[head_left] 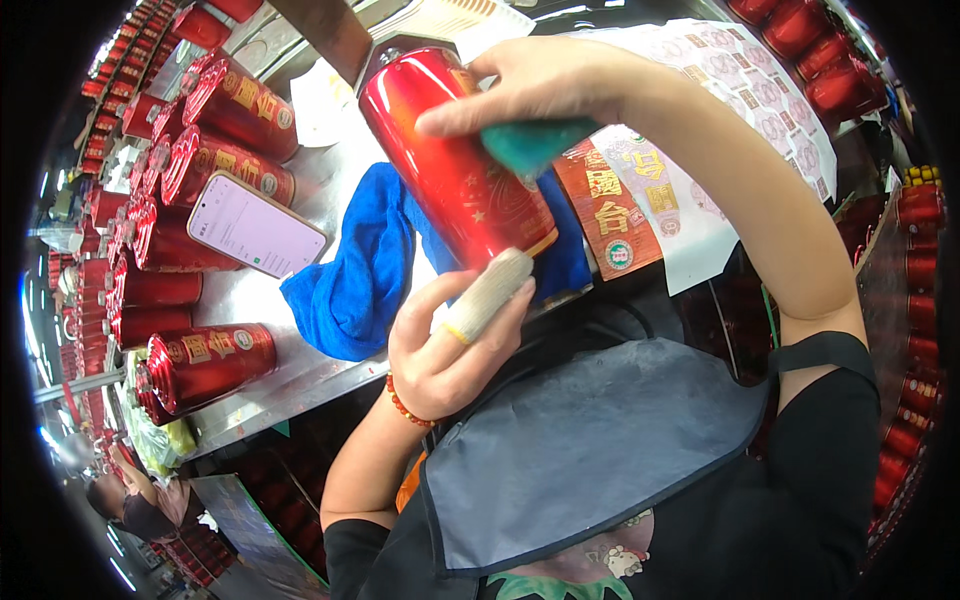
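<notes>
Red canister extends beyond left hand pinching its end; right hand clasps green pad.

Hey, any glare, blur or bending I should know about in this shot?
Head view: bright glare streaks the red canister and whitens the metal table; head view: the green pad under the right hand looks soft-edged, perhaps from motion; head view: fisheye distortion bows the rows of red canisters at the right rim, with black around the picture.
</notes>
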